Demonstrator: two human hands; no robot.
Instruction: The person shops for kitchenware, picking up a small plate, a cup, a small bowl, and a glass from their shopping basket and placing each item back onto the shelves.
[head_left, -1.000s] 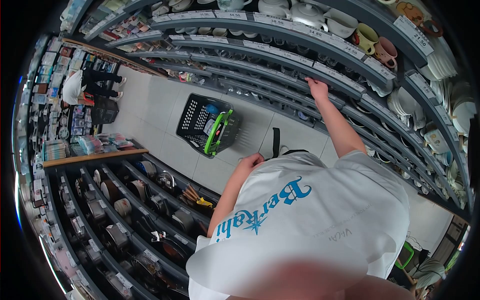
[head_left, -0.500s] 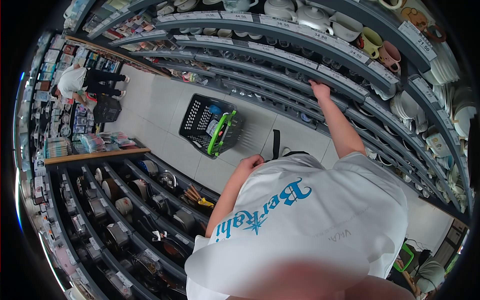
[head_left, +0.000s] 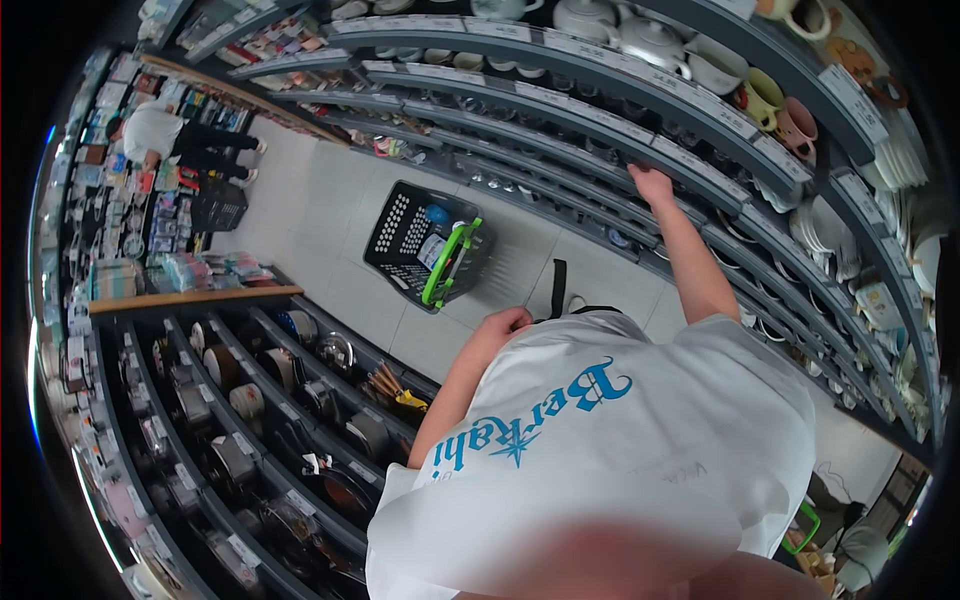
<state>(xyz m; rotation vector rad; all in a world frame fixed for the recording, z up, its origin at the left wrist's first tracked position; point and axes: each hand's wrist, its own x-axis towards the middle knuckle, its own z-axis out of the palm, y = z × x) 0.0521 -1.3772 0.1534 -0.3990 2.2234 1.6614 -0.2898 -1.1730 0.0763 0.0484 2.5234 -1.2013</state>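
Note:
My right hand (head_left: 652, 185) is stretched out to the shelving on the right. Its fingertips touch or nearly touch a grey shelf edge (head_left: 600, 162), with at least one finger extended and nothing visible in it. Small glassware (head_left: 598, 148) stands on the shelf just beyond. My left hand (head_left: 507, 324) rests at my waist with its fingers curled in; what they hold, if anything, is hidden. A black strap (head_left: 558, 288) sticks out beside it. On the floor ahead stands a black perforated shopping basket (head_left: 392, 262) with a green handle (head_left: 452, 262), holding a blue item and a pale package.
Teapots (head_left: 650, 42), mugs (head_left: 797, 125) and stacked white plates (head_left: 895, 165) fill the right shelving. Pots and pans (head_left: 235, 455) line the shelves at left, by a wooden-edged display (head_left: 195, 300). Another person (head_left: 155, 135) stands at the far left by a dark basket (head_left: 218, 208).
The view has shifted slightly. My right hand has stayed at the shelf edge, its fingers now a little more drawn in. My left hand remains at my waist.

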